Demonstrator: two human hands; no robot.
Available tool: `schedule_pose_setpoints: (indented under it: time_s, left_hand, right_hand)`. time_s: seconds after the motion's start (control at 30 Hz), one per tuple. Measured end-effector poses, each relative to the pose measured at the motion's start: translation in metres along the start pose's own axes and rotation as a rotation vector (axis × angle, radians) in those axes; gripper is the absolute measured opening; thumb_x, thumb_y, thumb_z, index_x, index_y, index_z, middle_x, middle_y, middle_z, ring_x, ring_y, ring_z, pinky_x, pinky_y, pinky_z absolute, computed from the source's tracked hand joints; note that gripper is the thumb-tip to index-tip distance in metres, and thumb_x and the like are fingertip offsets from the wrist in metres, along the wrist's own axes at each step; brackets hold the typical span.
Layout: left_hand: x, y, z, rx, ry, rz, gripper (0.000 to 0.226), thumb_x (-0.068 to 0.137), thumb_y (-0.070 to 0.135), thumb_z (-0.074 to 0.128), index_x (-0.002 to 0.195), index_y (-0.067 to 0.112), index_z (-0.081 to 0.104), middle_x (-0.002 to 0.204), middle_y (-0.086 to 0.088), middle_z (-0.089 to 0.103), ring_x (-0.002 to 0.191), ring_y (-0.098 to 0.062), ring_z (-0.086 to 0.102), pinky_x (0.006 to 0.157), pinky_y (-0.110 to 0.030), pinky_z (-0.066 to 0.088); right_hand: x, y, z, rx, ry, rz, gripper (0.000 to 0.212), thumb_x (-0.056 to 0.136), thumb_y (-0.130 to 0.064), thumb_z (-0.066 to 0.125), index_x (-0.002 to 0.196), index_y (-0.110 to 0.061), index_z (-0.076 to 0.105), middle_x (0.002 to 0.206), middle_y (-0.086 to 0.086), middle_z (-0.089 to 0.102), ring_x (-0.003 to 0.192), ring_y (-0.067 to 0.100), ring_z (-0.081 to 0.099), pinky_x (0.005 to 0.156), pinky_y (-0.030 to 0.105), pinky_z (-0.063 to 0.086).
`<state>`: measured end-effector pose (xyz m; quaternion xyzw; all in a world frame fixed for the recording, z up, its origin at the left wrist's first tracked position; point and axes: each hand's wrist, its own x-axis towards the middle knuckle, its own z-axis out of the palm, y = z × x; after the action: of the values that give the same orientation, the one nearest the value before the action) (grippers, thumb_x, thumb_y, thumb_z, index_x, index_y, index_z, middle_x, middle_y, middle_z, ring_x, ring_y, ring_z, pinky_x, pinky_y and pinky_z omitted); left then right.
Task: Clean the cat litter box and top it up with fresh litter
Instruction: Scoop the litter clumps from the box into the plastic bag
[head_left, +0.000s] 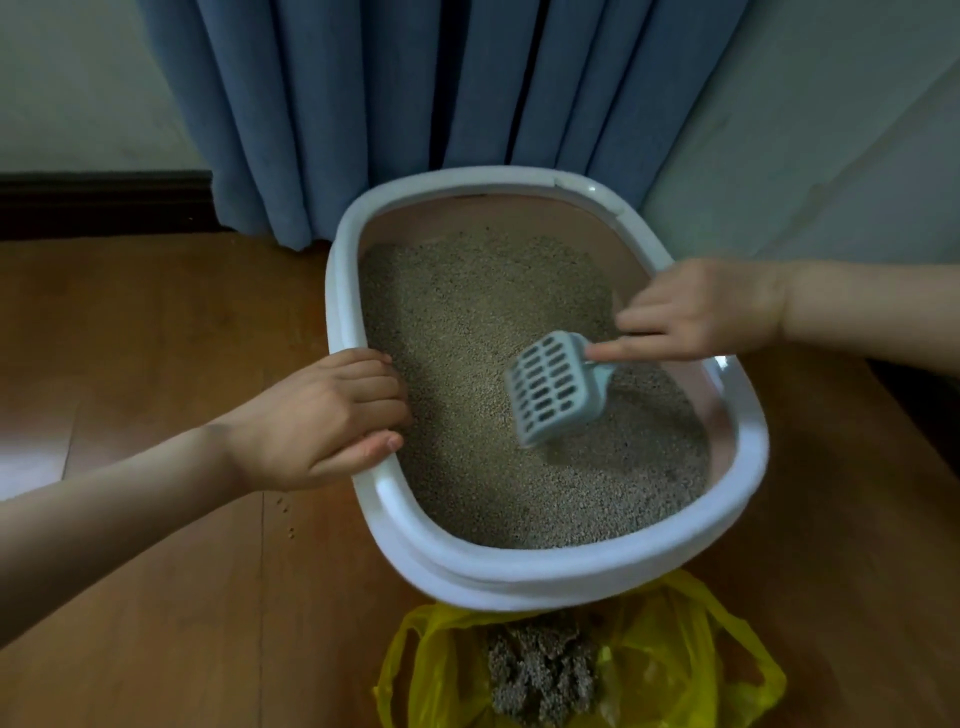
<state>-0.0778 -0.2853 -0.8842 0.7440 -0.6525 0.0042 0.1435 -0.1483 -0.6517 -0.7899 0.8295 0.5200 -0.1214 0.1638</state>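
On a wooden floor (156, 338) before a blue curtain (415, 104), I am in the middle of sifting a cat litter box (519, 577), the cleaning step of the job, with the fresh top-up not yet begun as far as I can judge. At the left, my left hand (322, 415) steadies the box, fingers curled over its white rim and thumb lying along the outside wall. A few stray grains (288, 519) dot the boards just below that wrist. In the middle, the grey litter (467, 322) fills the box to well under the rim. Toward the right, one pale blue slotted scoop (553, 387) stands tilted in the litter, its front edge dug into the grains, while my right hand (701, 312) pinches the short handle, forefinger stretched along it; how the remaining fingers lie under the handle I cannot tell. Below the near rim, one yellow plastic bag (701, 649) lies open and touching the box, with a heap of dark clumps (545, 670) already inside. The next move, as I judge it, calls for lifting the scoop level, letting loose grains fall through the slots, and carrying any clump over the near rim to the bag. Count: two hands, one box, one scoop, one bag
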Motion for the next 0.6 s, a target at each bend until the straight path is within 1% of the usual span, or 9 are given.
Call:
schedule_pose_setpoints:
  time_s: [0.03,0.07,0.1,0.13,0.3,0.37,0.43,0.53,0.6]
  left_hand:
    - [0.000,0.000,0.000,-0.005,-0.001,-0.005,0.051,0.104,0.038,0.026,0.098,0.012,0.069,0.100,-0.002,0.065,0.101,-0.022,0.060,0.110,-0.036,0.034]
    - [0.000,0.000,-0.001,-0.012,-0.003,-0.009,0.051,0.104,0.038,0.026,0.099,0.012,0.069,0.100,-0.002,0.065,0.101,-0.022,0.060,0.110,-0.036,0.033]
    - [-0.001,0.000,-0.001,-0.017,-0.008,-0.012,0.051,0.104,0.038,0.025,0.099,0.012,0.069,0.101,-0.002,0.066,0.102,-0.022,0.060,0.110,-0.036,0.033]
    - [-0.001,-0.001,-0.002,-0.021,-0.016,-0.012,0.051,0.105,0.038,0.025,0.099,0.012,0.069,0.101,-0.002,0.066,0.102,-0.022,0.060,0.110,-0.036,0.033]
    - [-0.002,-0.001,-0.003,-0.015,-0.022,0.001,0.049,0.104,0.038,0.026,0.099,0.013,0.068,0.100,-0.002,0.065,0.100,-0.022,0.059,0.108,-0.037,0.035]
    - [-0.002,-0.001,-0.002,-0.020,-0.015,0.000,0.048,0.104,0.038,0.027,0.099,0.013,0.068,0.099,-0.001,0.065,0.099,-0.022,0.059,0.105,-0.038,0.037]
    - [-0.002,-0.002,0.000,-0.019,-0.007,0.004,0.047,0.104,0.037,0.028,0.099,0.013,0.068,0.098,0.000,0.064,0.098,-0.022,0.059,0.105,-0.038,0.037]
    - [-0.002,-0.003,0.002,-0.022,0.002,0.005,0.047,0.104,0.037,0.027,0.097,0.013,0.068,0.097,0.000,0.064,0.096,-0.022,0.060,0.105,-0.038,0.037]
    - [-0.002,-0.003,0.002,-0.021,0.006,0.005,0.049,0.104,0.037,0.027,0.096,0.013,0.068,0.096,0.000,0.064,0.094,-0.023,0.060,0.104,-0.038,0.036]
  right_hand:
    - [0.024,0.013,0.004,-0.159,0.130,-0.042,0.035,0.089,0.000,0.052,0.119,-0.009,0.068,0.073,0.005,0.059,0.054,0.018,0.053,0.043,0.028,0.042]
    - [0.050,0.016,-0.001,-0.184,0.210,0.015,0.035,0.087,0.002,0.054,0.119,-0.005,0.066,0.072,0.006,0.059,0.053,0.018,0.052,0.043,0.026,0.039]
    - [0.072,0.021,0.001,-0.200,0.305,-0.009,0.036,0.086,0.003,0.056,0.119,-0.005,0.066,0.072,0.006,0.059,0.051,0.017,0.050,0.043,0.025,0.036]
    - [0.091,0.019,-0.001,-0.205,0.316,0.011,0.037,0.084,0.004,0.059,0.119,-0.005,0.066,0.071,0.005,0.058,0.051,0.016,0.049,0.044,0.024,0.034]
    - [0.108,0.021,0.006,-0.173,0.253,0.007,0.043,0.074,0.007,0.070,0.116,-0.003,0.067,0.069,0.005,0.059,0.048,0.015,0.049,0.045,0.020,0.031]
    - [0.078,0.026,0.013,-0.138,0.213,0.031,0.055,0.066,0.009,0.079,0.118,-0.002,0.065,0.068,0.006,0.059,0.047,0.015,0.050,0.044,0.019,0.035]
    - [0.041,0.031,0.017,-0.150,0.132,0.083,0.071,0.060,0.010,0.081,0.124,-0.005,0.054,0.069,0.008,0.060,0.046,0.017,0.052,0.041,0.021,0.041]
    - [-0.014,0.039,0.020,-0.167,0.043,0.149,0.089,0.047,0.012,0.085,0.124,-0.008,0.045,0.069,0.012,0.060,0.043,0.022,0.051,0.037,0.025,0.041]
    - [-0.041,0.043,0.023,-0.217,0.056,0.206,0.080,0.055,0.011,0.079,0.124,-0.009,0.045,0.067,0.014,0.058,0.040,0.025,0.049,0.034,0.027,0.040]
